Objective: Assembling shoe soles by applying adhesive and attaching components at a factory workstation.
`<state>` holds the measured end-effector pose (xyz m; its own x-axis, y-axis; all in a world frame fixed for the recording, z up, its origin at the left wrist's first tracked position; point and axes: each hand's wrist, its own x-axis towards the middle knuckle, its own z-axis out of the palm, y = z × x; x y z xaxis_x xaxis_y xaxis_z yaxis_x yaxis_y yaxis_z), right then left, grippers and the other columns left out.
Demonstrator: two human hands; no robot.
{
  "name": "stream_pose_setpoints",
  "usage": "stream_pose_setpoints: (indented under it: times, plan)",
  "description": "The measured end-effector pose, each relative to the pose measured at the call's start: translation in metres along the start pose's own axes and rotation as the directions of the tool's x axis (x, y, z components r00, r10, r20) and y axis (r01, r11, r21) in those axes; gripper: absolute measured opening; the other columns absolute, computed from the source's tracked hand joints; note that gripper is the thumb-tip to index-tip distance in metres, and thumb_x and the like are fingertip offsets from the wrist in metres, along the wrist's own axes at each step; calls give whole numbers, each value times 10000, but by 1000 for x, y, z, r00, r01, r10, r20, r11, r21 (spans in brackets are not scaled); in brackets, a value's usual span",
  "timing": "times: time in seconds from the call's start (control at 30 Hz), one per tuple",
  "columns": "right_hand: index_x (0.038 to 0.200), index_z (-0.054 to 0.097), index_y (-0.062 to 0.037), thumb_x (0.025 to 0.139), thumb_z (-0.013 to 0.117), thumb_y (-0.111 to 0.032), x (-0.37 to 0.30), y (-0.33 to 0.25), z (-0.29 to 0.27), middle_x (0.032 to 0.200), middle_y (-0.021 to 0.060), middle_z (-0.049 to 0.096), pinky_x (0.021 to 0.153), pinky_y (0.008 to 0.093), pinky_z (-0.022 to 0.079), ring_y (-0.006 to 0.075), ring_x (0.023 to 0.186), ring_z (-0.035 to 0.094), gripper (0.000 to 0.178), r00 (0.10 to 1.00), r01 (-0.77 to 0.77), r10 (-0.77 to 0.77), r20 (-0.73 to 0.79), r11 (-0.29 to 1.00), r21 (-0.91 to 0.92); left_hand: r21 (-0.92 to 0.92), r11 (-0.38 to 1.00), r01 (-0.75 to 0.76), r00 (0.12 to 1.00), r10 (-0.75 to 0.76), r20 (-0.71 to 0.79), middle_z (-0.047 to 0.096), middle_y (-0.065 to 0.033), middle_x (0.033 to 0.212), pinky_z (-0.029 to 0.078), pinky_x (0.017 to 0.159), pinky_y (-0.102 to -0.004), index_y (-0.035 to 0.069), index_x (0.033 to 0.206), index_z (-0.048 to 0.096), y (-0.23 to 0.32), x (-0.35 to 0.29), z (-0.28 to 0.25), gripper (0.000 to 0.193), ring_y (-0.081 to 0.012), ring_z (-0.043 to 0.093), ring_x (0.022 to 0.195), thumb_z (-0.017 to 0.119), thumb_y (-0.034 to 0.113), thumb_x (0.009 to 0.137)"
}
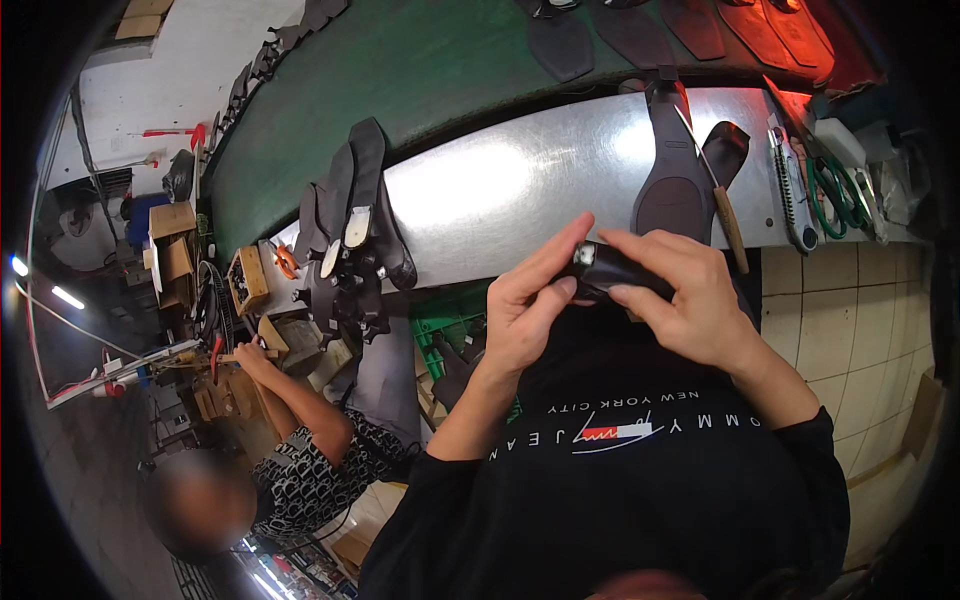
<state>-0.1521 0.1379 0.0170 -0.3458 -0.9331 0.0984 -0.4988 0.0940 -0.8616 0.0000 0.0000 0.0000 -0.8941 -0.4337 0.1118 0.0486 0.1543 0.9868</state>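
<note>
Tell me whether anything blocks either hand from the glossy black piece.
Nothing visible does. The right hand grips the glossy black piece, and the left hand is at its left end, with no other object showing between.

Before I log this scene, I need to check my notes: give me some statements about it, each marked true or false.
1. The right hand holds a dark glossy piece. True.
2. The left hand grips the green-handled scissors. False: it is at the piece's left end, and the scissors lie farther right.
3. The wooden-handled tool lies to the right of the scissors. False: it lies to their left.
4. A co-worker in a patterned shirt is at the left. True.
5. The crate below the bench is red. False: it is green.
</note>
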Motion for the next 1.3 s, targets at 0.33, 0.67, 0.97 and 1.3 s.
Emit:
stream_pose_setpoints:
  times: [0.33, 0.67, 0.97, 1.3]
  plan:
    - [876, 693, -51, 713, 682, -43, 0, 11, 10, 788, 98, 614, 627, 319, 474, 245, 717, 617, 163, 994, 49, -34, -106, 989, 137, -400, 860, 317, 934, -357, -27, 471, -141, 1360, 574, 759, -278, 14, 1295, 506, -2, -2, 7, 468, -206, 569, 1103, 374, -95, 860]
    - [904, 685, -102, 652, 764, -143, 4, 12, -1, 913, 101, 573, 653, 347, 469, 268, 782, 595, 267, 967, 248, -246, 71, 968, -26, -443, 807, 391, 893, -450, -33, 603, -138, 1191, 569, 639, -217, 11, 1210, 584, -4, 0, -1, 432, -148, 635, 933, 524, -91, 795]
    - [872, 646, -118, 643, 772, -137, -9, 14, 17, 840, 68, 535, 620, 331, 459, 244, 731, 585, 262, 998, 60, -58, -26, 991, 116, -376, 833, 406, 889, -455, -47, 614, -123, 1176, 562, 631, -207, -8, 1189, 595, 2, 5, 2, 413, -134, 631, 923, 518, -84, 791]
    - [855, 655, -111, 655, 753, -105, -16, 15, 18, 831, 82, 547, 597, 322, 468, 235, 703, 589, 223, 983, 151, -141, -114, 985, 86, -370, 809, 458, 870, -494, -3, 614, -121, 1178, 570, 615, -210, 13, 1173, 613, 8, 7, -1, 418, -135, 641, 902, 525, -89, 778]
